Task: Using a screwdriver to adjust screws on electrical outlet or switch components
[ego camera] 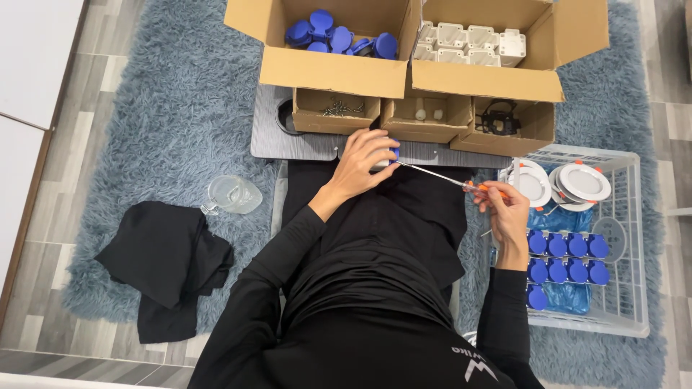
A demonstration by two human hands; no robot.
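On the person's lap, just in front of a dark grey board [303,144], the left hand [364,164] is curled over a small blue part [394,152], fingers wrapped round it so that only an edge shows. The right hand [504,209] pinches the orange handle of a slim screwdriver [440,176] between thumb and fingertips, the shaft running across to meet the blue part. It looks like the fastening step: a screw being driven into the piece while it is held steady, though the screw itself is hidden. The next move seems to call for keeping the tip seated and the part from twisting as the handle turns. Along the board stand three small open cartons, one holding screws [342,108]; behind them a large box of blue caps [339,39] and another of white housings [468,39]. Beside the right hand a white wire basket [634,216] holds round white lamp fittings [582,181] and rows of blue caps. A clear glass jug [234,194] and a black cloth [169,266] lie on the shaggy blue rug [166,108].
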